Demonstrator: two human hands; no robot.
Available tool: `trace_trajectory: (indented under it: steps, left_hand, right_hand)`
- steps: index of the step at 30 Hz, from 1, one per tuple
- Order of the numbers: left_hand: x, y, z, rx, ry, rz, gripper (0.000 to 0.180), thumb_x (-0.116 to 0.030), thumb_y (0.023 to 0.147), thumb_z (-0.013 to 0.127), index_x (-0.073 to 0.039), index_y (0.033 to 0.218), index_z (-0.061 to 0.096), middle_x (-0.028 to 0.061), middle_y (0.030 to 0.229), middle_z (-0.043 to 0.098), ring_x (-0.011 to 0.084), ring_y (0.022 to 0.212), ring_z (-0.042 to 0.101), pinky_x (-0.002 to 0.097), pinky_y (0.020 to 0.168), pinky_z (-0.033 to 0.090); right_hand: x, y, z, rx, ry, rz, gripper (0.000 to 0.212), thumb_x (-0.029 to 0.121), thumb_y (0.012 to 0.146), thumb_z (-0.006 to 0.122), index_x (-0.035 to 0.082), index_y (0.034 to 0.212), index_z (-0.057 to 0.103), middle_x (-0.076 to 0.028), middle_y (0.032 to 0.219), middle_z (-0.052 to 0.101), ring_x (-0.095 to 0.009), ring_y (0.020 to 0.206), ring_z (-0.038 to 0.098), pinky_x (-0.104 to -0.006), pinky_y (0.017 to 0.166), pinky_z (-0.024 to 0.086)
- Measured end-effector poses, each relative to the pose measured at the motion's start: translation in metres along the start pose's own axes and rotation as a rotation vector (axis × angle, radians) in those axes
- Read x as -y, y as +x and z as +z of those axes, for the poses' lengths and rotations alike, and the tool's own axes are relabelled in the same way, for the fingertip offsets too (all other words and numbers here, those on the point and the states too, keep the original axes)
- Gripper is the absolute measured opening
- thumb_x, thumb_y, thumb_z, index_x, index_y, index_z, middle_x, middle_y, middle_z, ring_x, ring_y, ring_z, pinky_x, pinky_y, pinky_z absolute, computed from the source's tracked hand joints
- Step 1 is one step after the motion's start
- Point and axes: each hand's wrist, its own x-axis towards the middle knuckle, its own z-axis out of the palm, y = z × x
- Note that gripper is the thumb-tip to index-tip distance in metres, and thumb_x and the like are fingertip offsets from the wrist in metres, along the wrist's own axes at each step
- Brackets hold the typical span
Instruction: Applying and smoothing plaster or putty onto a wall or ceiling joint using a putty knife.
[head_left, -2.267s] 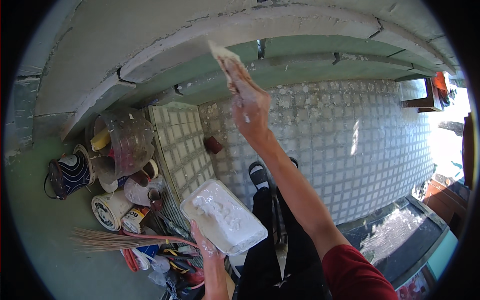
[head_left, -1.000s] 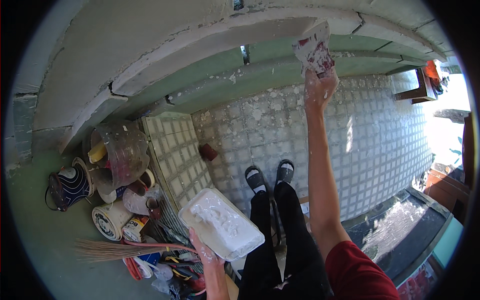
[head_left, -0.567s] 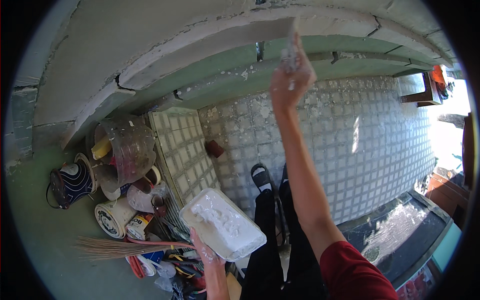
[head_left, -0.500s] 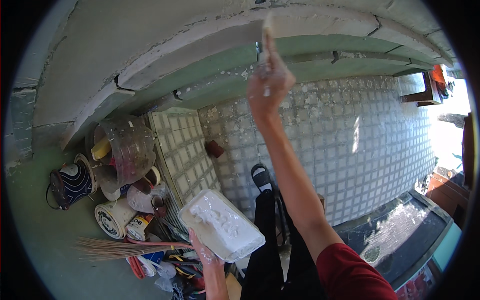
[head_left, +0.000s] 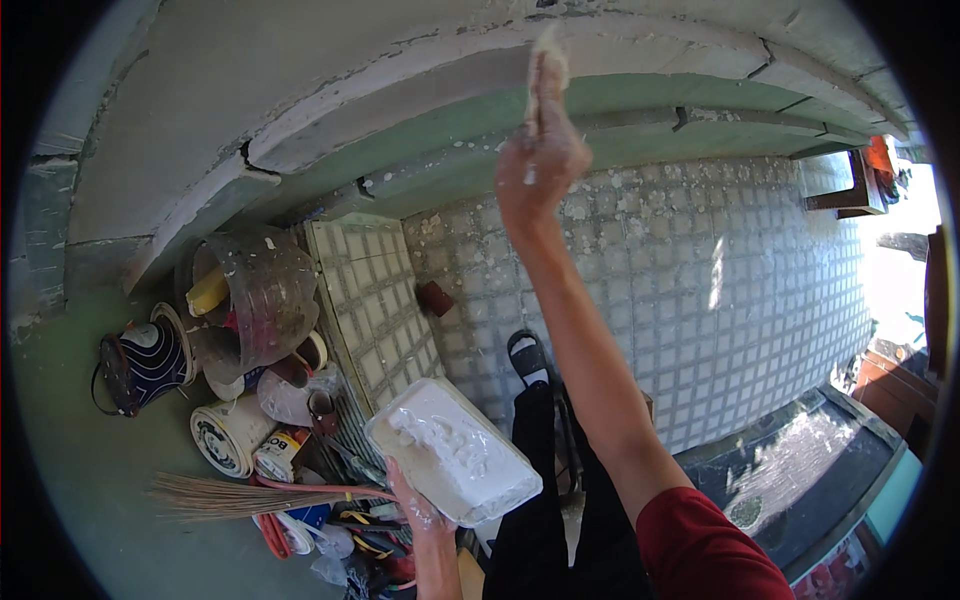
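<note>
right hand (head_left: 540, 170): raised overhead, closed around the handle of a putty knife (head_left: 546, 60), skin smeared with white filler
putty knife: blade tip pressed against the pale ceiling ledge (head_left: 420, 75), just beside the green band (head_left: 640, 100)
left hand (head_left: 415, 505): low near the body, fingers gripping under the near corner of a white tray (head_left: 455, 465)
white tray: rectangular, tilted, loaded with white putty (head_left: 440, 440), held above the clutter
below: grey tiled floor (head_left: 700, 300), one sandalled foot (head_left: 527, 355), black trousers (head_left: 560, 520)
left side: clear plastic bucket (head_left: 262, 290), dark striped bag (head_left: 140, 360), paint can (head_left: 232, 437), straw broom (head_left: 240, 495) lying flat
sleeve: red, on the right arm (head_left: 710, 550)
</note>
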Motion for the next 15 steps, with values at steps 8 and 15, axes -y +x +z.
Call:
trace_trajectory:
  steps: [8,15]
  left_hand:
    - [-0.01,0.004,-0.018,-0.052,-0.103,-0.007,0.065,-0.055,0.09,0.044,-0.013,0.139,0.037,0.0075,0.132,0.048,0.0282,0.117,0.05,0.0425,0.098,0.042]
    - [-0.007,0.004,-0.015,-0.047,-0.055,-0.004,0.067,-0.057,0.09,0.043,-0.012,0.139,0.035,0.0103,0.132,0.048,0.0316,0.118,0.049,0.0465,0.1,0.041]
  right_hand:
    - [0.032,-0.039,-0.002,0.182,0.326,0.059,0.04,0.002,0.086,0.052,-0.002,0.125,0.056,-0.018,0.123,0.06,-0.027,0.109,0.061,-0.033,0.086,0.052]
    - [-0.012,-0.006,-0.001,-0.126,-0.048,-0.003,0.041,-0.003,0.086,0.04,-0.008,0.126,0.053,-0.022,0.121,0.06,-0.028,0.112,0.059,-0.0364,0.09,0.05]
